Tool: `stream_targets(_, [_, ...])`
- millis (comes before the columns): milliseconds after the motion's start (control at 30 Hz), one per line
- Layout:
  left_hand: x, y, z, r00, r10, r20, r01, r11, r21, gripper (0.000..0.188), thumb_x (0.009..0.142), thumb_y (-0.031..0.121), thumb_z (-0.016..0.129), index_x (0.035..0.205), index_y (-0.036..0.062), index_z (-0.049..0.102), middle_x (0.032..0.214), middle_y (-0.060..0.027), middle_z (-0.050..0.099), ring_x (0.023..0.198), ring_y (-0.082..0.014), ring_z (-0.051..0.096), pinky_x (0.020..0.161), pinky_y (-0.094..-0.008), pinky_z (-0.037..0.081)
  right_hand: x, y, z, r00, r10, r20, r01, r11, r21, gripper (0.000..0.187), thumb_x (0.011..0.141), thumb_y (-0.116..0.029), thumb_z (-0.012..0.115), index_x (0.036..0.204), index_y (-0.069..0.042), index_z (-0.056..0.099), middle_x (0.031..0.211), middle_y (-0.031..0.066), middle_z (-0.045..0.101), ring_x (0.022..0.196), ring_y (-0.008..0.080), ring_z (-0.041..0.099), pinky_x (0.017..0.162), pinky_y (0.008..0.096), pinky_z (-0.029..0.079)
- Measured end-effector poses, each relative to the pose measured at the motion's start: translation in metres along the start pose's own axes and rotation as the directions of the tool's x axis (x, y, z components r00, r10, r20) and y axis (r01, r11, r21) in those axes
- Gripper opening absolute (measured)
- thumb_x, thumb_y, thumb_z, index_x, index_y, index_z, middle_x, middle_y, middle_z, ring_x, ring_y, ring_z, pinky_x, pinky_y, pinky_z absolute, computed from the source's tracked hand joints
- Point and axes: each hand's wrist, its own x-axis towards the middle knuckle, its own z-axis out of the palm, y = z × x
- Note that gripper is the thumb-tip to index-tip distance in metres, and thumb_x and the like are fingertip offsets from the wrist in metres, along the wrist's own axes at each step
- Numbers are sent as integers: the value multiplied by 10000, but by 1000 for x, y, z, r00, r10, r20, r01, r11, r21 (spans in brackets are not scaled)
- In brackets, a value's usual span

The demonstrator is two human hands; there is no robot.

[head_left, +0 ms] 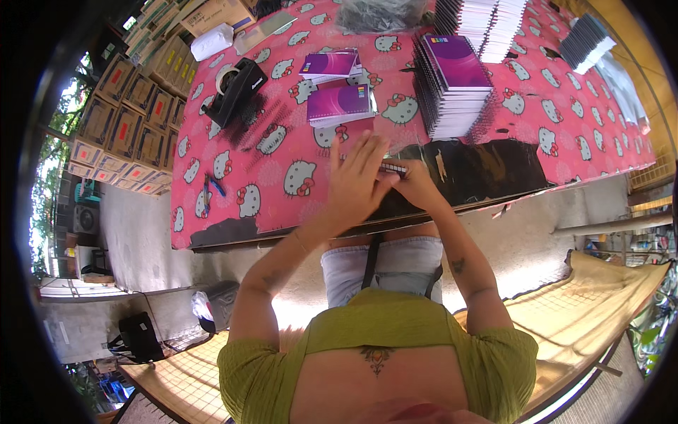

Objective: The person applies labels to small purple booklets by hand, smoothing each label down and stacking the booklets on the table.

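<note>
At the table's near edge, my right hand [418,185] grips a small spiral notebook [393,168], of which mainly the dark bound edge shows. My left hand [359,180] lies against it with its fingers stretched out flat, hiding most of the notebook. Just beyond my hands is a short pile of purple notebooks [339,104], and another small purple pile [329,64] lies behind that. To the right stands a tall stack of purple spiral notebooks [459,88].
On the pink patterned tablecloth [282,205] sit a black tape dispenser [236,92] and blue-handled pliers [213,187] at left. White-paged notebook stacks [487,28] and a grey stack [586,42] stand far right. The cloth is torn over a dark surface [487,169]. Cartons [127,106] are piled left.
</note>
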Motion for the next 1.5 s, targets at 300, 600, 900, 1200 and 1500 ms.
stream_targets(300, [7, -15, 8, 999, 52, 3, -51, 980, -194, 89, 899, 183, 689, 970, 130, 688, 913, 5, 702, 917, -203, 676, 1182, -601, 143, -10, -37, -60, 998, 6, 70, -3, 999, -47, 217, 902, -136, 727, 1077, -8, 739, 779, 16, 668, 648, 46, 568, 554, 244, 441])
stream_targets(600, [8, -15, 4, 999, 21, 47, -12, 980, -199, 166, 884, 205, 707, 1002, 92, 679, 929, -49, 685, 894, -260, 651, 983, -476, 409, 0, -29, -59, 956, -291, 31, 293, 950, -108, 95, 792, -34, 717, 854, 13, 663, 737, 96, 638, 661, 149, 609, 598, 302, 472])
stream_targets(900, [53, -6, -47, 990, 114, -82, -122, 988, -93, 214, 820, 20, 681, 1031, 57, 688, 1015, -99, 700, 908, -297, 655, 778, -413, 500, -10, -73, -53, 705, -538, -462, 327, 825, -462, 229, 772, -71, 743, 998, -61, 703, 1040, 171, 689, 961, 348, 664, 840, 411, 509])
stream_targets(1200, [200, -37, 26, 915, 286, -284, -387, 820, -421, 264, 830, -98, 583, 1052, 11, 675, 1168, -163, 701, 1184, -310, 640, 941, -380, 533, 26, -49, -161, 799, -261, -542, 90, 943, -321, 468, 921, -150, 709, 1347, 0, 585, 1223, 212, 678, 1059, 220, 666, 898, 331, 514])
stream_targets(1500, [189, -34, 29, 941, 223, -256, -327, 797, -508, 278, 842, -80, 580, 1090, 6, 672, 1213, -163, 686, 1215, -317, 627, 910, -364, 545, 21, -35, -171, 836, -162, -524, 118, 986, -116, 460, 910, -125, 717, 1327, 24, 594, 1248, 201, 672, 1129, 197, 647, 939, 317, 500])
